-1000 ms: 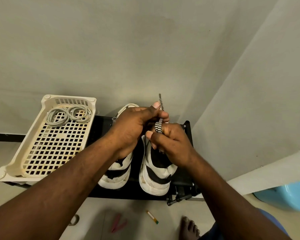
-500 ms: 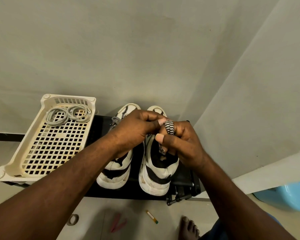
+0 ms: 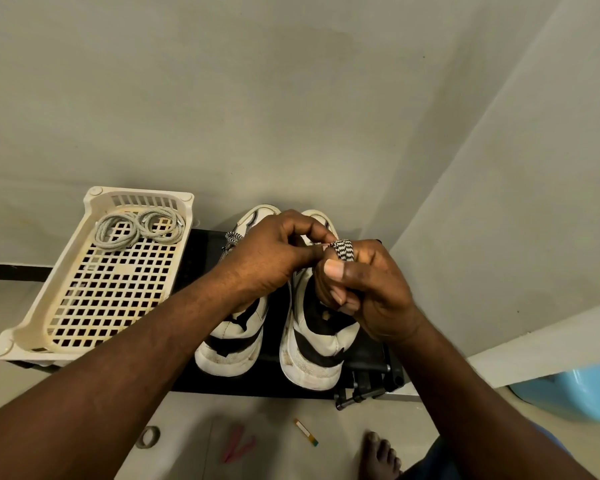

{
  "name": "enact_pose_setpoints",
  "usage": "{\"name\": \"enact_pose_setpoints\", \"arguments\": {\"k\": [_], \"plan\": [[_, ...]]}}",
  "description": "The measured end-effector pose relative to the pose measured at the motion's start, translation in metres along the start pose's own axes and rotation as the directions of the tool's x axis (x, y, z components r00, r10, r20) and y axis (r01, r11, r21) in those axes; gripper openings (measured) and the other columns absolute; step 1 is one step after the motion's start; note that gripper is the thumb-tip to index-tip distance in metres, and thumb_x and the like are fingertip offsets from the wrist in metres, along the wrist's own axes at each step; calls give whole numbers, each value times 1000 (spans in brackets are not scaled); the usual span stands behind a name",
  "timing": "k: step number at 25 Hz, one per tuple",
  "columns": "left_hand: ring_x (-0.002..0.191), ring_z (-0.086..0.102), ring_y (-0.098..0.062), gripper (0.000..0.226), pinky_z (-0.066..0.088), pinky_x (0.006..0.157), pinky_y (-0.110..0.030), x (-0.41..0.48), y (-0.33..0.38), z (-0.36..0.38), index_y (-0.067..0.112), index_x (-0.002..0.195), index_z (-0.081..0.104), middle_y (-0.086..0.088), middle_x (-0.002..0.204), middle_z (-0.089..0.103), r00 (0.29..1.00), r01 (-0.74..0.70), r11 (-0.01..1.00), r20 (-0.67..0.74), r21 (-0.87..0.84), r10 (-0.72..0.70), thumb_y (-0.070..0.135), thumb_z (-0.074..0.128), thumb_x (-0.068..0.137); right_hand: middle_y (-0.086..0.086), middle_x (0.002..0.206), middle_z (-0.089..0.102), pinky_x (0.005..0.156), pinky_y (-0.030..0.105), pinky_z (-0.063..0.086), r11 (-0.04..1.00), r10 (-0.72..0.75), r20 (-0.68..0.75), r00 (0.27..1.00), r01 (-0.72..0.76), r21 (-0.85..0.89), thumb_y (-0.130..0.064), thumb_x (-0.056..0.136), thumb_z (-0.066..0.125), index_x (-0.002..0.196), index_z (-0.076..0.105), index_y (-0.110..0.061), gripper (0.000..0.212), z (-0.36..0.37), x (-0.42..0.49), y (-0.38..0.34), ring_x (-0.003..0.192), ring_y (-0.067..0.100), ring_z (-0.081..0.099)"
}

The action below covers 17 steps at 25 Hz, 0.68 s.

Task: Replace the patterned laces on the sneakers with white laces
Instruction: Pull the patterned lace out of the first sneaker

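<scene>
Two white-and-black sneakers stand side by side on a black stand, heels toward me: the left sneaker (image 3: 234,341) and the right sneaker (image 3: 317,355). A black-and-white patterned lace (image 3: 342,249) is wound around the fingers of my right hand (image 3: 364,289). My left hand (image 3: 274,258) pinches that same lace beside the coil. Both hands hover over the shoes and hide their eyelets. A bit of another patterned lace (image 3: 232,237) shows on the left sneaker. Two coiled white laces (image 3: 137,228) lie in a cream basket.
The cream perforated basket (image 3: 32,341) sits left of the shoes, partly on the black stand (image 3: 205,258). Walls close in behind and to the right. On the floor lie a tape roll (image 3: 148,437), a pink object (image 3: 238,443), a small stick (image 3: 305,432) and my bare foot (image 3: 380,455). A blue tub (image 3: 568,393) is right.
The lace end that stood up above my hands a second ago has been wound down into a coil on my right fingers. Both hands have stayed over the sneakers.
</scene>
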<state>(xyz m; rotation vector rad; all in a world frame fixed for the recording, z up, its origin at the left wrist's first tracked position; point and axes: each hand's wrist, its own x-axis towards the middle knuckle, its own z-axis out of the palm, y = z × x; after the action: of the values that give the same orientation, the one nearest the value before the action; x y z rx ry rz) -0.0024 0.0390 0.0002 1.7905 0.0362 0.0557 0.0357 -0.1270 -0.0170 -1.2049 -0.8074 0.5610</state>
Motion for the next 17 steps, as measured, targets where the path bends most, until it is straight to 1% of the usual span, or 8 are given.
{"name": "enact_pose_setpoints", "arguments": {"k": [2, 5, 7, 11, 13, 14, 16, 17], "plan": [[94, 65, -24, 29, 52, 87, -34, 0, 1, -2, 34, 83, 77, 4, 102, 67, 997, -55, 993, -43, 107, 60, 6, 77, 88, 0, 43, 39, 48, 35, 28, 998, -2, 31, 1000, 0, 68, -37, 94, 65, 60, 57, -10, 44, 0, 0, -1, 36, 18, 29], [92, 69, -9, 19, 53, 84, -25, -3, 4, -4, 23, 93, 81, 10, 93, 74, 990, -137, 978, 5, 159, 138, 6, 74, 92, -1, 44, 38, 44, 36, 24, 985, -10, 85, 996, -5, 173, -54, 99, 58, 63, 59, -9, 57, 1, 2, 0, 35, 18, 26], [93, 73, -5, 17, 55, 85, -19, -5, 5, -4, 17, 100, 82, 9, 93, 79, 992, -122, 986, 30, 116, 119, 6, 70, 95, -4, 44, 41, 40, 36, 17, 972, -10, 118, 993, -17, 233, -60, 100, 54, 64, 59, -9, 62, 1, 4, 0, 34, 17, 25], [100, 74, -14, 22, 55, 87, -23, -7, 2, -10, 11, 106, 79, -1, 99, 79, 992, -94, 992, 70, -89, 100, -2, 65, 95, -2, 43, 41, 41, 36, 14, 947, 5, 107, 994, -39, 319, -72, 96, 47, 63, 60, -8, 73, -2, 5, -2, 33, 18, 26], [104, 73, -16, 22, 57, 92, -27, -9, 3, -9, 12, 108, 78, -3, 103, 79, 993, -62, 993, 89, -99, 71, -1, 64, 95, 4, 43, 44, 41, 36, 20, 928, 9, 128, 992, -56, 368, -77, 94, 43, 64, 61, -5, 80, -5, 6, -4, 34, 21, 35], [104, 73, -16, 21, 57, 94, -30, -11, 3, -7, 13, 107, 77, -3, 103, 78, 994, -68, 996, 76, -61, 73, 1, 64, 96, 7, 45, 47, 43, 36, 27, 920, 9, 142, 990, -64, 386, -78, 93, 41, 66, 62, -3, 83, -5, 7, -4, 36, 23, 43], [100, 74, -15, 15, 58, 96, -37, -11, 0, -2, 15, 104, 76, 1, 98, 78, 992, -127, 991, 22, 38, 126, 7, 65, 97, 13, 50, 55, 52, 35, 44, 909, 18, 154, 988, -81, 409, -78, 93, 37, 70, 64, 1, 87, -4, 8, -3, 45, 28, 57], [96, 73, -12, 14, 58, 94, -39, -11, -2, 1, 16, 102, 75, 4, 94, 77, 988, -156, 984, -7, 91, 157, 10, 64, 97, 15, 53, 58, 58, 36, 49, 902, 27, 153, 988, -90, 422, -76, 95, 34, 72, 66, 2, 87, -3, 8, -3, 50, 30, 62]]}}
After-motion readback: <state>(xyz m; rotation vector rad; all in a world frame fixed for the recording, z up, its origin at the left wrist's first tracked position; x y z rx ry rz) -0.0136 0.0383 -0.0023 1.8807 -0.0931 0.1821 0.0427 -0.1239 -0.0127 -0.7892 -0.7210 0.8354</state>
